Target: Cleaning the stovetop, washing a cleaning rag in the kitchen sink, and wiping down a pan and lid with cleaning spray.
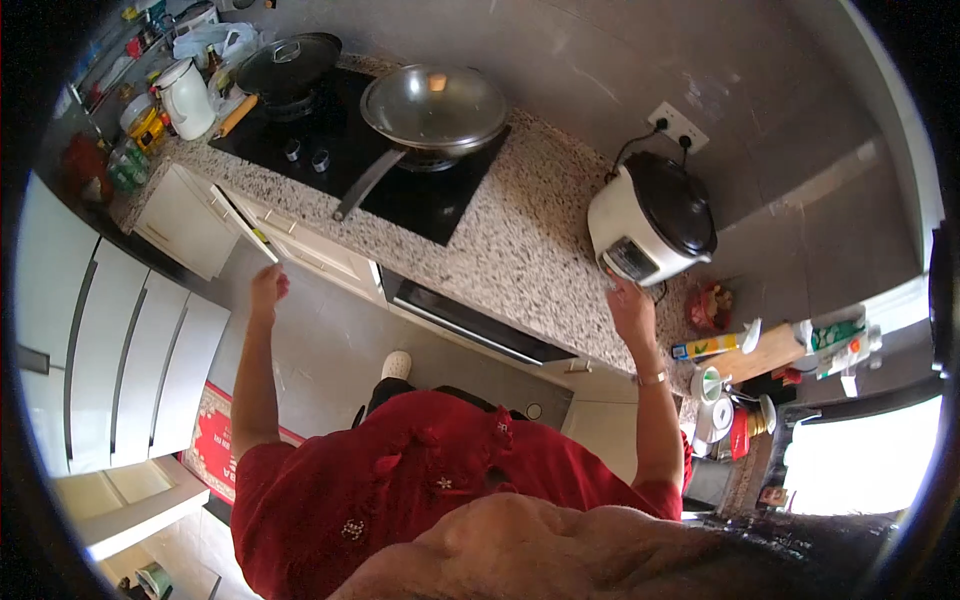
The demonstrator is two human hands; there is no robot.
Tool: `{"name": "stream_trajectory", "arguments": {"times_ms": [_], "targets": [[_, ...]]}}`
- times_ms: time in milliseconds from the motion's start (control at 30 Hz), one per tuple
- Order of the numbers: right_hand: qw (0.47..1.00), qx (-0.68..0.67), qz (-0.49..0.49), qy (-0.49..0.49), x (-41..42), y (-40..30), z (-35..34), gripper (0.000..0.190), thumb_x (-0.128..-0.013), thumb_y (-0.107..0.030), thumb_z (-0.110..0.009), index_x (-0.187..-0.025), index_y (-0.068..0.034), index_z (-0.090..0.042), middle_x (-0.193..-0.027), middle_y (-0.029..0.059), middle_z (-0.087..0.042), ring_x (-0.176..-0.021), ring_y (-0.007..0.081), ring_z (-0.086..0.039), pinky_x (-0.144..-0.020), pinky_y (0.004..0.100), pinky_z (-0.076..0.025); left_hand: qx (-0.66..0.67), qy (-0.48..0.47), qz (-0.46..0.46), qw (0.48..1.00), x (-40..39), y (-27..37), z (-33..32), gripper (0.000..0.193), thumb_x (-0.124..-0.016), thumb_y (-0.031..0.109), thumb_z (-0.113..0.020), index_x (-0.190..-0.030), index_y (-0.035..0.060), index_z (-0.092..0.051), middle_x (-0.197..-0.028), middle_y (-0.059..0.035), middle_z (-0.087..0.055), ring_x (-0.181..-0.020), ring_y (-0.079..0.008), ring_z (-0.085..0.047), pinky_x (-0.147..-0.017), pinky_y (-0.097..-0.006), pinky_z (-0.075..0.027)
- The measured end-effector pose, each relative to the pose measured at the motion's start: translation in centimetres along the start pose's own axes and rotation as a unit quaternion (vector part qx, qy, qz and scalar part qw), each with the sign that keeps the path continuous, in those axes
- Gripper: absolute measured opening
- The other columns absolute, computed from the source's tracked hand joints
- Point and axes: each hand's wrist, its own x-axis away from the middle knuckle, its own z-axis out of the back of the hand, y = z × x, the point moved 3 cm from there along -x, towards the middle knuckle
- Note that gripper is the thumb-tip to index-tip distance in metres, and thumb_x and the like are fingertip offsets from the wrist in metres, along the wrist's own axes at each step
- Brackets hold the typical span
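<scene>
My right hand (631, 309) is at the lower front of a white electric cooker (611, 214) with a black lid (675, 206), its fingertips by the front panel. Whether a finger presses there cannot be told. The cooker stands on the speckled stone countertop (525, 240) near the wall. Over the floor, beside an ajar white cabinet door (244, 223), my left hand (268, 291) has its fingers curled; nothing is plainly seen in it. A long-handled steel pan with a glass lid (435, 109) sits on the black cooktop (427, 202).
A lidded dark wok (289, 67) and a white kettle (186, 101) stand at the back left. The cooker is beneath a wall socket (678, 127). Right of it are a red basket (709, 307), a wooden cutting board (757, 352) and a yellow box (705, 346). A red mat (210, 442) lies on the floor.
</scene>
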Motion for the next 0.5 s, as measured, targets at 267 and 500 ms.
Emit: {"name": "stream_trajectory", "arguments": {"times_ms": [267, 500], "targets": [[0.975, 0.027, 0.2, -0.092, -28.5, -20.8, -11.7, 0.036, -0.085, -0.028, -0.061, -0.115, -0.01, -0.056, -0.102, 0.0179, -0.061, -0.088, 0.0338, -0.062, -0.073, 0.0433, -0.051, -0.084, -0.013, 0.123, 0.989, -3.7, -10.1, 5.4, 0.02, -0.088, 0.023, -0.057, -0.084, 0.0038, -0.062, -0.064, -0.003, -0.058, -0.054, -0.011, -0.056, -0.045, -0.0249, -0.045], [0.971, 0.144, 0.154, -0.109, -40.2, -27.0, -20.0, 0.049, -0.085, -0.037, -0.06, -0.126, -0.011, -0.049, -0.114, 0.0173, -0.061, -0.107, 0.0349, -0.058, -0.087, 0.0434, -0.05, -0.03, 0.073, 0.239, 0.968, 1.9, -15.8, 11.9, 0.02, -0.089, 0.02, -0.058, -0.098, 0.0025, -0.061, -0.068, -0.0042, -0.057, -0.055, -0.0128, -0.057, -0.044, -0.0239, -0.045]]}}
